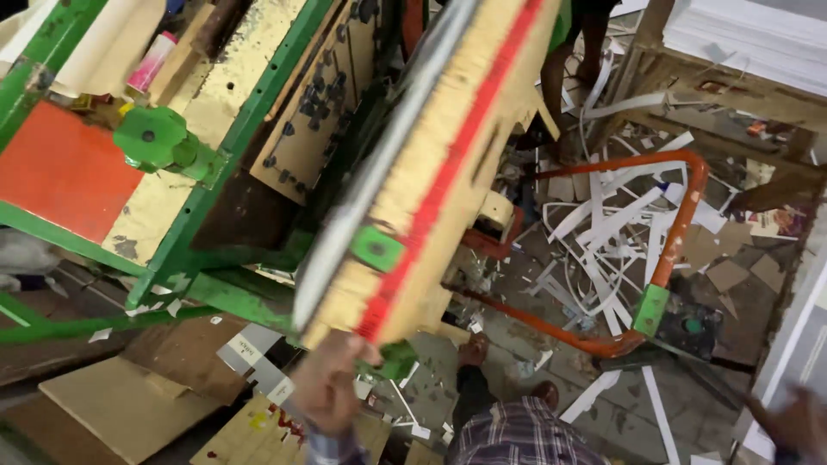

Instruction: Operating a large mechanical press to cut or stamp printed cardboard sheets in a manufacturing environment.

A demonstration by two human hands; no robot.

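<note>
My left hand point(327, 387) is closed around the lower end of a long, tilted wooden platen point(431, 172) that has a red stripe and a metal edge. A green bracket point(376, 250) is bolted to that board. The platen belongs to a green-framed machine point(215, 164) on my left. My right hand point(797, 422) is a dark blur at the lower right, beside a white panel point(797, 344); its grip is unclear. My checked shirt point(517, 435) and my feet point(472, 349) show below.
An orange tube guard point(680, 215) curves out over a floor littered with white paper strips point(603, 232). A green knob point(151, 138) and an orange-red plate point(60, 172) sit on the machine. Cardboard sheets point(121, 405) lie lower left. Another person's legs point(581, 52) stand behind; stacked white sheets point(749, 34) sit top right.
</note>
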